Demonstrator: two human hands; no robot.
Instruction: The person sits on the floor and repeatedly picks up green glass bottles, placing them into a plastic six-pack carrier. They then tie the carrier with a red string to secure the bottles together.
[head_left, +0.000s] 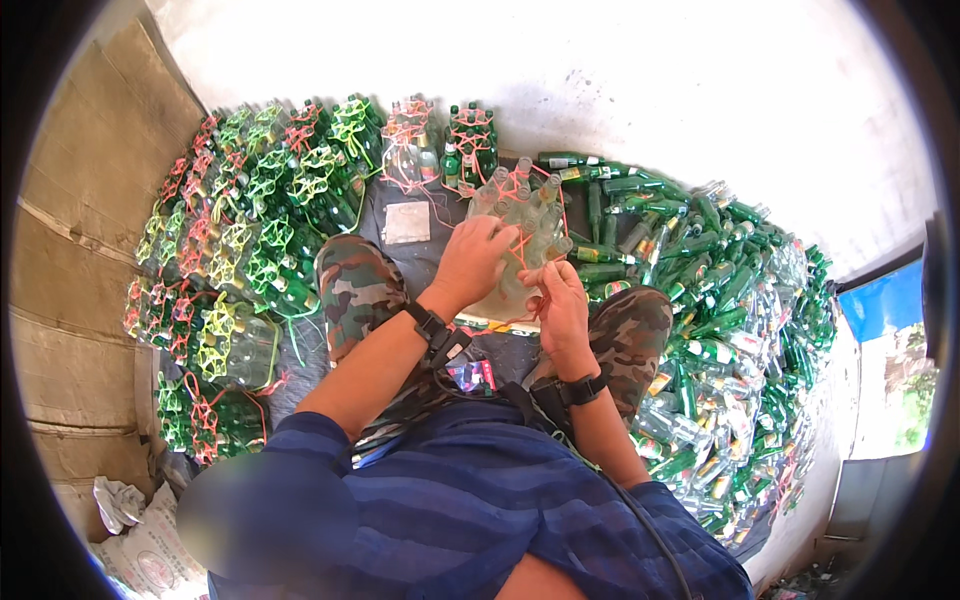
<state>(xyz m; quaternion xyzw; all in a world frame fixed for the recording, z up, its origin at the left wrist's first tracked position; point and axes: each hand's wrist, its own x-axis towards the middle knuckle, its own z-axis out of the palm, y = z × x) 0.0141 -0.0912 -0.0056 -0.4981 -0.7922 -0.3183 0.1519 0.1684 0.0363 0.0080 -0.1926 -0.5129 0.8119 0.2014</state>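
Observation:
Between my knees stands a cluster of clear glass bottles (501, 196), necks up, with pink plastic cord (564, 208) strung about it. My left hand (474, 256) is over the near left side of the cluster, fingers curled where a strand of the cord meets the fingertips. At the near right side, my right hand (561, 304) pinches the cord between thumb and fingers, and a loose end hangs below the palm. Both hands partly hide the nearer bottles. Under the cluster, the base it rests on is mostly covered.
Bundles of green and clear bottles (289, 184) tied with coloured cord stand at left and back. A large heap of loose bottles (697, 315) lies at right. A pale square slab (406, 222) is on the dark ground sheet (386, 201). A white wall (600, 67) rises behind.

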